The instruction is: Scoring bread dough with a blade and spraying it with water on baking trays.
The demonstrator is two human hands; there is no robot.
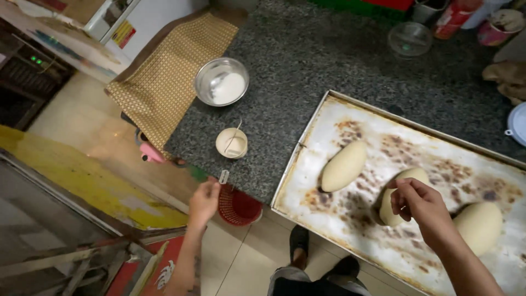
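Observation:
My left hand (204,200) pinches a small thin blade (223,176) below the counter's front edge, off to the left of the tray. Over the middle dough loaf (402,181) hovers my right hand (419,204), fingers curled and empty, touching or just above the dough. Three oval pale dough loaves lie on a large stained metal baking tray (307,159): one at the left (343,165), the middle one under my hand, and one at the right (478,226).
On the dark granite counter (307,60) stand a steel bowl of white flour (222,81), a small cream cup with a stick in it (232,143), a woven mat (170,71) and a glass lid (410,38). A red basket (238,206) sits on the floor below.

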